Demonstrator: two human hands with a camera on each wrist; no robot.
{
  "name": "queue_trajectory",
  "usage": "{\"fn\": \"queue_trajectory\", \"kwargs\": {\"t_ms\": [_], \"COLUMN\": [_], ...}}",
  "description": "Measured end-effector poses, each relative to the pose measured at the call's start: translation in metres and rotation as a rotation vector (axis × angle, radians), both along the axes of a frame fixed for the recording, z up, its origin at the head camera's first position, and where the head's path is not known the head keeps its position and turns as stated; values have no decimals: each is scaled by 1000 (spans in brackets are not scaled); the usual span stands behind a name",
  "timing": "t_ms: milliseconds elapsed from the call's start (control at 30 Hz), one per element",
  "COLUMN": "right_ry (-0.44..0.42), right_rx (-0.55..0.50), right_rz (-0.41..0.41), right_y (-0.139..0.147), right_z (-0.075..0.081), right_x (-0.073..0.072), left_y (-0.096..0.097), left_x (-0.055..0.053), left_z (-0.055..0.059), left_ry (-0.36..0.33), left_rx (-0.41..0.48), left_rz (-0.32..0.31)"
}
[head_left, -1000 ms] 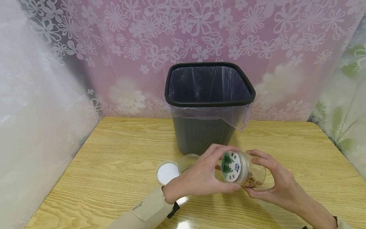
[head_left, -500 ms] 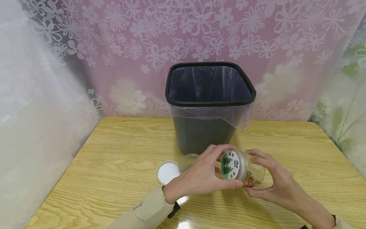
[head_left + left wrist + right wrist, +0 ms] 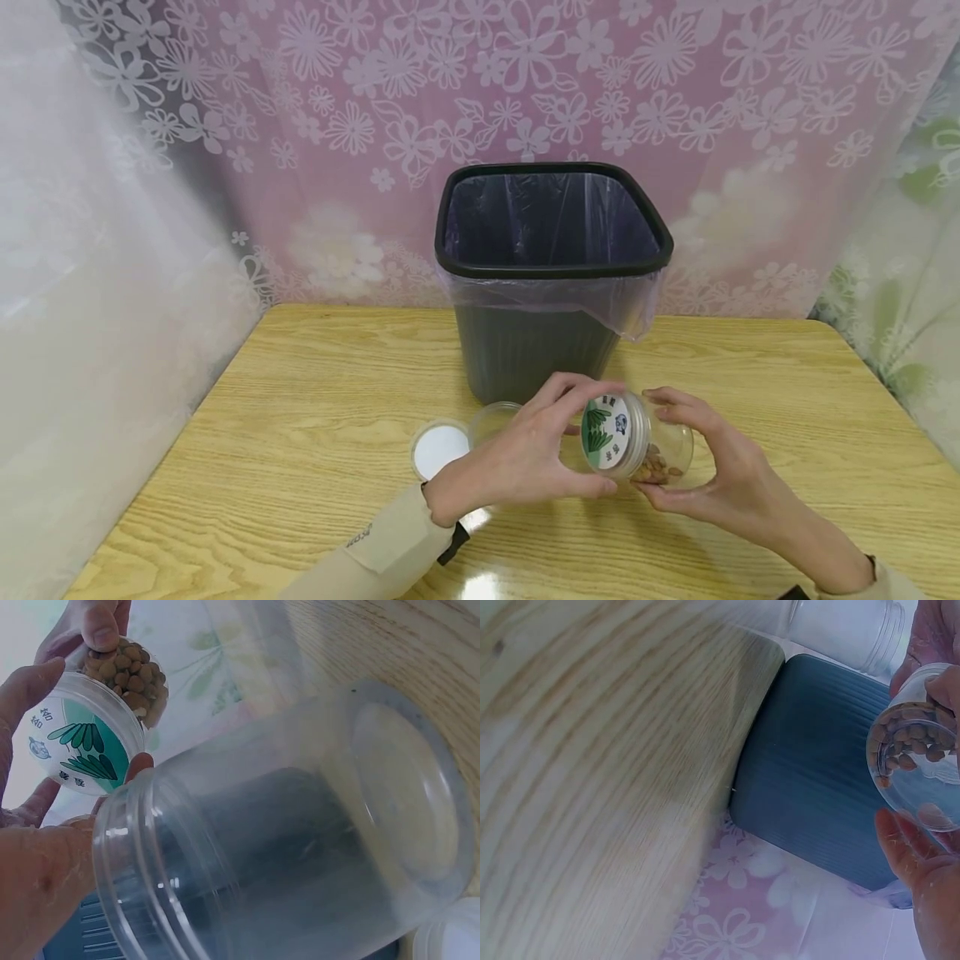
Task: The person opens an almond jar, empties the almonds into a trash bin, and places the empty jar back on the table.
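A clear plastic jar (image 3: 678, 442) is held sideways over the table, tilted so its lid faces left. Brown nut-like pieces (image 3: 655, 467) have gathered along its lower side. My left hand (image 3: 525, 458) curls around the screw lid (image 3: 606, 432), which carries a white and green label. Across the base end, my right hand (image 3: 720, 458) holds the jar body between thumb and fingers. Behind the left wrist stands a second clear jar (image 3: 491, 417), without a lid and partly hidden; it looms large in the left wrist view. A white-centred lid (image 3: 440, 451) lies beside it.
A dark bin (image 3: 536, 350) with a purple liner stands on the wooden table (image 3: 322, 400), just beyond my hands. Flowered curtains (image 3: 337, 150) hang behind and at both sides. The table's far edge runs close behind the bin.
The lid's label has turned slightly anticlockwise as seen from the front. My left thumb has shifted a little left along the rim. The right hand keeps its hold on the jar.
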State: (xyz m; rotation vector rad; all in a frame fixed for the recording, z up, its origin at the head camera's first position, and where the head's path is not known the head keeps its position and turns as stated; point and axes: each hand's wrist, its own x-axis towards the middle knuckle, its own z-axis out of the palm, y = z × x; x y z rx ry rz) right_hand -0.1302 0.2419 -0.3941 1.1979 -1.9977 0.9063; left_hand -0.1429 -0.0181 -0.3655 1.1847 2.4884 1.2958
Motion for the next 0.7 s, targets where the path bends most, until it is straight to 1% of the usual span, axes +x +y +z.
{"fn": "queue_trajectory", "kwargs": {"t_ms": [67, 167, 333, 467, 600, 667, 700], "right_ry": [2, 12, 8, -2, -13, -17, -22], "right_rx": [4, 9, 21, 36, 68, 78, 81], "right_rz": [8, 31, 63, 52, 27, 19, 17], "right_y": [0, -1, -2, 0, 1, 2, 2], "right_z": [0, 1, 5, 3, 1, 0, 0], "right_x": [-1, -4, -8, -10, -12, -13, -13], "left_y": [0, -1, -2, -3, -3, -3, -3], "left_x": [-1, -1, -1, -1, -1, 0, -1], "left_z": [0, -1, -1, -1, -1, -1, -1], "left_ry": [6, 1, -33, -69, -115, -123, -113], "left_rx": [-2, -9, 16, 30, 16, 5, -3], "left_rz": [-3, 13, 35, 53, 74, 82, 81]}}
